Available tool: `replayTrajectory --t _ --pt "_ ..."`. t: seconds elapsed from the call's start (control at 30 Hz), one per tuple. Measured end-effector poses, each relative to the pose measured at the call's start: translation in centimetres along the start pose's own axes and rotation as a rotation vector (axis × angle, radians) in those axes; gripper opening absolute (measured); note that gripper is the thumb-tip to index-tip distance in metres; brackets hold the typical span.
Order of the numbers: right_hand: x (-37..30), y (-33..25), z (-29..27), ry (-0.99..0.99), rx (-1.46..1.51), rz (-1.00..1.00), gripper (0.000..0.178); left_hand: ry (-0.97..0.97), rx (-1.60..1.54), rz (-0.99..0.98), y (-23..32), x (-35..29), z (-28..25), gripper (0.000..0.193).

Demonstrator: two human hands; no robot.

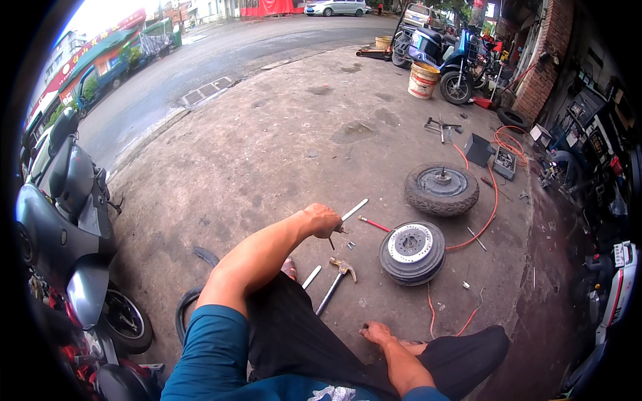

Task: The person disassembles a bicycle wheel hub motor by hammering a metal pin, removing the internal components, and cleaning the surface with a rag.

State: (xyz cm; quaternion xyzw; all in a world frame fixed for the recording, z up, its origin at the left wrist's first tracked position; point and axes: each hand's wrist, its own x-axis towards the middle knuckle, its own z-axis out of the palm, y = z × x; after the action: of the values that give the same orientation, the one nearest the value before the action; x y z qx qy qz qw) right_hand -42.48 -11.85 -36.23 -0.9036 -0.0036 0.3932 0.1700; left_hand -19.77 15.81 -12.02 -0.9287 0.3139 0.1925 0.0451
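My left hand (322, 220) is closed round a thin dark metal tool (332, 244), whose ends poke out below the fingers. Just past it a flat silver tyre lever (354, 209) shows. My right hand (377, 332) hangs low by my right leg, fingers curled; whatever they hold, if anything, is hidden. Between the hands lie a claw hammer (344, 266), a second tyre lever (311, 277) and small metal pieces (351, 244). A small wheel (412, 243) with a silver hub lies flat ahead, next to a red-handled tool (374, 223).
Beyond the wheel lies a bigger knobbly tyre on a wheel (441, 189). An orange air hose (495, 200) winds past grey boxes (477, 150). Black tubing (186, 311) lies left of my leg. Parked scooters (67, 220) stand left; a bucket (422, 81) stands far off.
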Motion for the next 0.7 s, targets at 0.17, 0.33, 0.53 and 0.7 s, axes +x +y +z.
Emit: replayTrajectory --t 0.17,0.33,0.53,0.7 --pt "0.13 0.11 -0.03 -0.008 -0.012 -0.012 0.044 0.005 -0.008 -0.009 0.05 0.1 0.04 0.026" --pt "-0.42 -0.39 -0.56 -0.022 0.002 -0.008 0.044 -0.009 0.011 -0.004 -0.04 0.27 0.08 0.025" --pt "-0.25 -0.25 -0.32 -0.018 0.004 0.002 0.044 0.01 0.001 0.005 -0.16 0.28 0.25 0.025" --pt "0.22 0.18 0.1 -0.005 -0.012 -0.005 0.043 0.011 0.001 0.006 -0.07 0.21 0.14 0.025"
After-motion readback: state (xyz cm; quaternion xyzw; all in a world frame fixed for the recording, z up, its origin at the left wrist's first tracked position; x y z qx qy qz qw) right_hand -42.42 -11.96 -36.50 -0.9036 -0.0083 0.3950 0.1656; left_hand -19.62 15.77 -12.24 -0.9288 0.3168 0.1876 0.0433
